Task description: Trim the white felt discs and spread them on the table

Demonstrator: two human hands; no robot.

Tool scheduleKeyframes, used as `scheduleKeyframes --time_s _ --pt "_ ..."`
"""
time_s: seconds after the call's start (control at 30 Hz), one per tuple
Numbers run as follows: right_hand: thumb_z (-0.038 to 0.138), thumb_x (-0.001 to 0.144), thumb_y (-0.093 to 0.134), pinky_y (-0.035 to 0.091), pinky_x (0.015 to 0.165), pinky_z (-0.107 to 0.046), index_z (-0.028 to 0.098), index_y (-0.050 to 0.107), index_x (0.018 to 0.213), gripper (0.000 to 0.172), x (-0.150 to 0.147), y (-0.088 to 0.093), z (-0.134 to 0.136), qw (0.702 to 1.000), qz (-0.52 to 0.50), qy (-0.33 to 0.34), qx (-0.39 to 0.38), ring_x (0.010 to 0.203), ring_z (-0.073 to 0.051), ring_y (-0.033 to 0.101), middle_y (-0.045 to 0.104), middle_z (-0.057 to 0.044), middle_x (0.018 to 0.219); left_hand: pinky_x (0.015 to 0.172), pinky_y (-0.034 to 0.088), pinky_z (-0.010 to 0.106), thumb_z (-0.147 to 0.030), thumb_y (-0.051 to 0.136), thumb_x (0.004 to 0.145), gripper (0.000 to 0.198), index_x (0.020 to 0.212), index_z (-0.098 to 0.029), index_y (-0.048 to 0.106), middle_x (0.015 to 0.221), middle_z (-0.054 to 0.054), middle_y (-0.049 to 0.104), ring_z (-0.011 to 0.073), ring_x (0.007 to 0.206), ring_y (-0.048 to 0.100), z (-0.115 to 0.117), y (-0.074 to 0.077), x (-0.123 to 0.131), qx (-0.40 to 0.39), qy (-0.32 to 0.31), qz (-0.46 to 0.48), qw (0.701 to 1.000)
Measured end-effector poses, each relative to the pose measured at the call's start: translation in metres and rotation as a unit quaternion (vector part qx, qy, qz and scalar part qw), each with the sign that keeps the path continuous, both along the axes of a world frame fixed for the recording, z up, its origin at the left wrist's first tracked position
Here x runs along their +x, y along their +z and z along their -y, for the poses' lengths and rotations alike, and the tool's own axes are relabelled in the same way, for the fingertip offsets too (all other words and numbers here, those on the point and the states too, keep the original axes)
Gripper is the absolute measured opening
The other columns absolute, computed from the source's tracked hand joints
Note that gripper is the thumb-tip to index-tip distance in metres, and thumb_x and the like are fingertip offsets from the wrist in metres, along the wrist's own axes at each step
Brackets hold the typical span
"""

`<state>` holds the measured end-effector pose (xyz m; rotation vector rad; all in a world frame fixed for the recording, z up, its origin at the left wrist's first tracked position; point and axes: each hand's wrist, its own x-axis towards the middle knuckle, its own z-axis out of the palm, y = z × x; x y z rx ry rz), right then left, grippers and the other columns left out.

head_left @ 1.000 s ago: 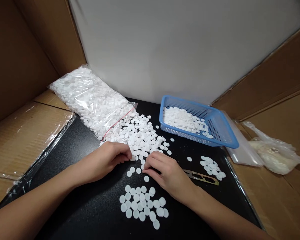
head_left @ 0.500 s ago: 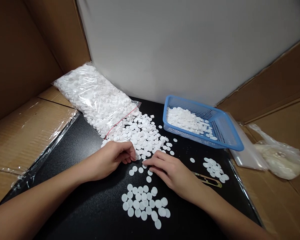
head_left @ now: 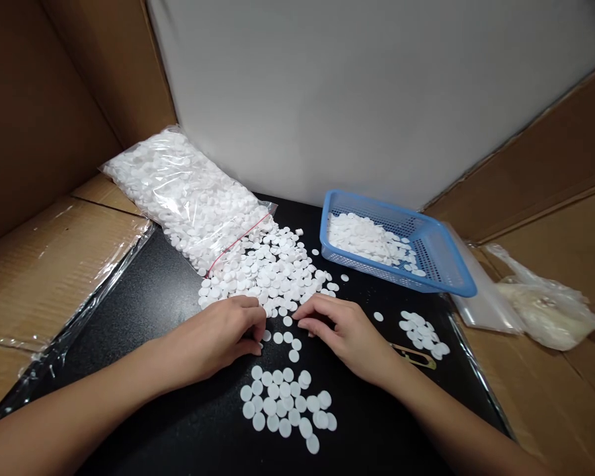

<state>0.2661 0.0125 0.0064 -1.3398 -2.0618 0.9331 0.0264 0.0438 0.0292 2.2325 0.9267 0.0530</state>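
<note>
A heap of small white discs [head_left: 268,271] spills from an open clear plastic bag [head_left: 188,198] onto a black table [head_left: 168,297]. My left hand [head_left: 228,334] rests at the heap's near edge, fingers curled down onto a few loose discs [head_left: 283,338]. My right hand [head_left: 344,334] lies beside it, fingers bent with the tips on the table by the same discs. What either hand pinches is hidden. A flat cluster of discs [head_left: 287,403] lies just below both hands.
A blue mesh basket [head_left: 441,264] holding more discs stands at the right rear. A small pile of discs [head_left: 421,332] and a metal snipper [head_left: 414,357] lie right of my right hand. Cardboard walls surround the table; a crumpled plastic bag [head_left: 545,307] sits far right.
My left hand slid toward me and right, down to the loose discs. My right hand drew back slightly to the right. The view shifted a little.
</note>
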Motion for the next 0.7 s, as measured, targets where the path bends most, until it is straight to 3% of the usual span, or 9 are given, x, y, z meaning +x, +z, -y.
scheduleKeyframes --time_s 0.17,0.27,0.33,0.5,0.7 --pt "0.018 0.093 0.061 0.050 0.069 -0.028 0.022 0.069 0.082 0.014 -0.002 -0.001 0.003 1.000 0.012 0.019 -0.005 0.075 -0.017 0.064 0.068 -0.001 0.082 0.066 0.042 0.024 -0.005 0.067 0.086 0.014 0.083 -0.019 0.065 0.086 0.000 0.059 0.0160 0.078 0.059 0.001 0.002 -0.001 0.069 -0.092 0.057 0.992" --pt "0.016 0.092 0.064 0.050 0.069 -0.027 0.023 0.071 0.083 0.013 -0.004 0.003 0.008 0.998 0.011 0.054 -0.041 0.076 -0.016 0.064 0.068 0.000 0.084 0.068 0.044 0.022 -0.006 0.068 0.088 0.014 0.080 -0.019 0.069 0.085 0.000 0.061 0.0144 0.077 0.061 0.000 0.004 -0.002 0.041 -0.130 0.069 0.988" --pt "0.016 0.093 0.063 0.050 0.070 -0.026 0.023 0.071 0.085 0.014 -0.005 0.006 0.010 0.996 0.001 0.062 -0.062 0.077 -0.015 0.065 0.069 0.000 0.085 0.069 0.045 0.021 -0.006 0.061 0.092 0.017 0.085 -0.019 0.069 0.087 0.001 0.063 0.0139 0.078 0.063 -0.003 0.004 -0.002 0.026 -0.115 0.083 0.990" --pt "0.011 0.094 0.059 0.050 0.074 -0.028 0.022 0.069 0.091 0.015 -0.005 0.003 0.010 0.999 -0.001 0.016 -0.031 0.082 -0.016 0.065 0.069 -0.001 0.089 0.069 0.045 0.023 0.000 0.048 0.091 0.024 0.090 -0.018 0.065 0.086 0.001 0.069 0.0149 0.078 0.063 -0.009 0.003 -0.002 0.022 0.009 0.109 0.994" --pt "0.012 0.096 0.058 0.048 0.073 -0.027 0.021 0.069 0.090 0.016 -0.008 0.000 0.012 0.999 -0.002 0.037 -0.024 0.081 -0.016 0.063 0.066 -0.001 0.088 0.075 0.045 0.025 0.001 0.046 0.089 0.030 0.099 -0.020 0.065 0.095 0.001 0.069 0.0164 0.085 0.064 -0.002 0.001 0.000 -0.025 -0.005 0.085 0.996"
